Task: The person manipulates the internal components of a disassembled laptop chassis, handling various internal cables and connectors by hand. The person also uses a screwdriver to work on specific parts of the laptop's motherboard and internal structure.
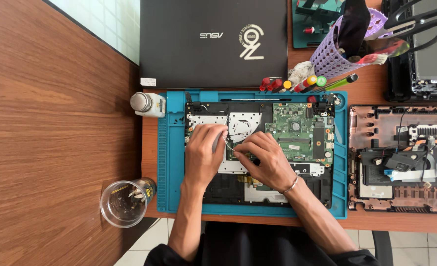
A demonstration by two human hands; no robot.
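Left hand [203, 155] and right hand [264, 160] cover the middle of the opened black laptop base [258, 148]; parts under them not visible. Thin pale tool at the fingers [217, 140] too small to ID. Grey-handled scissors [420, 22] and second dismantled laptop chassis w/ cables [400, 157] cut off at right edge. Contents of clear plastic cup [126, 202] unclear.

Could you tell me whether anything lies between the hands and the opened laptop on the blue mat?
Nothing visible does. Both the left hand and the right hand already rest on the opened laptop, pinching a thin cable near its middle.
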